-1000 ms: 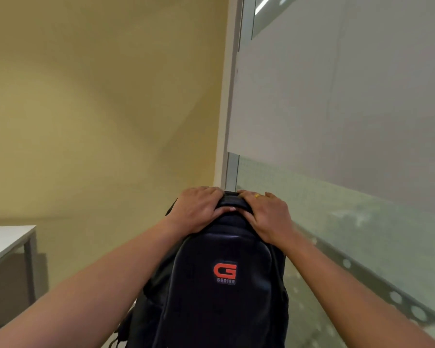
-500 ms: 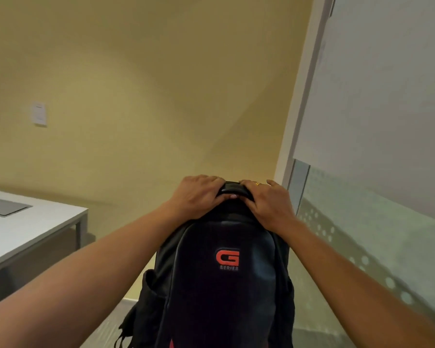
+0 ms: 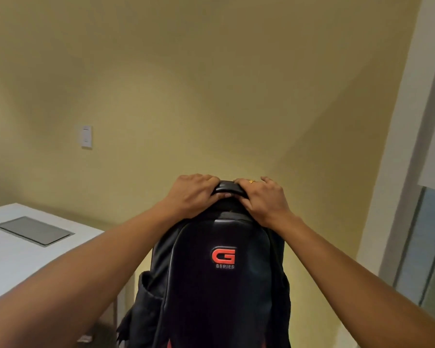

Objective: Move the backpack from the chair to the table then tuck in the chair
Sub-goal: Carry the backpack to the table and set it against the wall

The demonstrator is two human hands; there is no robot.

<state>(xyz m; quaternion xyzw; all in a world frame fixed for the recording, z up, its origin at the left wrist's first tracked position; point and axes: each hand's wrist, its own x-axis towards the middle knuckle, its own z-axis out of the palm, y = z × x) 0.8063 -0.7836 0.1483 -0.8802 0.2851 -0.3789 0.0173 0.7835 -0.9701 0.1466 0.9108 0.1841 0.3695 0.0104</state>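
Note:
A black backpack (image 3: 219, 292) with a red G logo hangs upright in the air in front of me, filling the lower middle of the view. My left hand (image 3: 192, 194) and my right hand (image 3: 263, 199) both grip its top handle, side by side. The white table (image 3: 13, 257) lies to the lower left, its corner close to the backpack's left side. No chair is in view.
A grey flap panel (image 3: 33, 230) is set into the tabletop. A yellow wall with a white switch plate (image 3: 86, 136) stands behind. A white frame and glass partition (image 3: 422, 222) run down the right side.
The view has swung left with the backpack still held in both hands. The table now shows much more at the lower left, and the glass partition has slid to the right edge.

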